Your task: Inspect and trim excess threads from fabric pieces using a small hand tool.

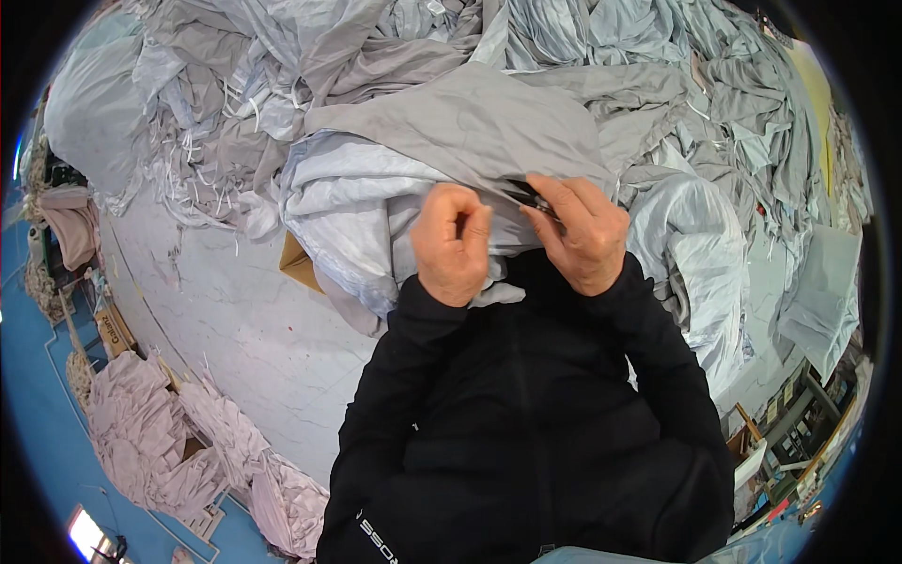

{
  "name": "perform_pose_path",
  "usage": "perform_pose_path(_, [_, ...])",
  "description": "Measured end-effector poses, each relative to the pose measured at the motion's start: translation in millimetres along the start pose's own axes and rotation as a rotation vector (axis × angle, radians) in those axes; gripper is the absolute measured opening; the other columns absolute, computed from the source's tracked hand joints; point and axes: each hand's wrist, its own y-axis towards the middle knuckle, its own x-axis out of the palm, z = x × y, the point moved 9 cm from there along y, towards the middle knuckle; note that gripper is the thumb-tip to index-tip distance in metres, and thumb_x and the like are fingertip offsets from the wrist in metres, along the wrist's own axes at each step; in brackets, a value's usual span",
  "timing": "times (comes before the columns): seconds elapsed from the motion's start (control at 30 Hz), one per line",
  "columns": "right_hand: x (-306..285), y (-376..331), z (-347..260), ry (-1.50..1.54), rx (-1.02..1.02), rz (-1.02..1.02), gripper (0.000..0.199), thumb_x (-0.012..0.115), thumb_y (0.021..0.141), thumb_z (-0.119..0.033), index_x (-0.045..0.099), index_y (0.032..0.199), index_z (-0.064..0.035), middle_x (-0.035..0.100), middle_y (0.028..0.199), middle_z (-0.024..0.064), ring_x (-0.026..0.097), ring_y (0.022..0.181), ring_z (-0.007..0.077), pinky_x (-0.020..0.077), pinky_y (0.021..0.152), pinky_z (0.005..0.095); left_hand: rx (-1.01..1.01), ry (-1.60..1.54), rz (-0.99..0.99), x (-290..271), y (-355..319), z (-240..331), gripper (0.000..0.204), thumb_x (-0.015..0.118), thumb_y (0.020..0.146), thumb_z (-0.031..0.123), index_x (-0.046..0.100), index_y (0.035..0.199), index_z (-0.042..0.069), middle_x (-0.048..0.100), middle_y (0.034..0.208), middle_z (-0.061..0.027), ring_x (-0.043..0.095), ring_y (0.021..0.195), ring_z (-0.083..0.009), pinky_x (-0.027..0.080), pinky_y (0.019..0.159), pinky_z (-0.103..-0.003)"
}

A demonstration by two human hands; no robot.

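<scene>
My right hand point(584, 233) grips a pair of small dark thread snips point(528, 195), its blades pointing left over the cloth. Beside it, my left hand point(451, 246) is closed with thumb and fingers pressed together; whatever it pinches, if anything, is hidden. Both hands are over a grey cloth point(470, 117) spread on the heap in front of me. Under its near edge bulges a pale blue-grey cloth point(343, 188), folded and crumpled, which hangs toward my left forearm.
Heaped grey and pale blue fabric point(395, 42) covers the far side of the marbled white table point(235, 310). A brown cardboard piece point(299, 265) sticks out left of the cloth. Pinkish fabric piles point(150, 432) lie at the lower left by the blue floor point(38, 376). More pale cloth point(695, 254) drapes on the right.
</scene>
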Motion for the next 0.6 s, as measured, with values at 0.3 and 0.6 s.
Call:
perform_pose_path(0.3, [-2.3, 5.7, 12.4, 0.140, 0.106, 0.006, 0.034, 0.078, 0.076, -0.001, 0.068, 0.109, -0.0006, 0.059, 0.076, 0.0076, 0.055, 0.059, 0.0156, 0.0445, 0.053, 0.0263, -0.070, 0.569, 0.039, -35.4, 63.9, -14.1, 0.024, 0.078, 0.077, 0.015, 0.061, 0.085, 0.001, 0.062, 0.081, -0.0119, 0.060, 0.069, -0.0272, 0.048, 0.063, -0.038])
perform_pose_path(0.6, [-1.3, 4.3, 15.8, 0.166, 0.107, -0.004, 0.034, 0.078, 0.077, -0.002, 0.068, 0.110, -0.0001, 0.058, 0.076, 0.0078, 0.055, 0.060, 0.0155, 0.0448, 0.054, 0.0261, -0.161, 0.220, 0.046, -62.3, 62.1, -39.2, 0.016, 0.072, 0.083, 0.009, 0.059, 0.077, 0.000, 0.057, 0.067, -0.0065, 0.054, 0.060, -0.0170, 0.042, 0.055, -0.032])
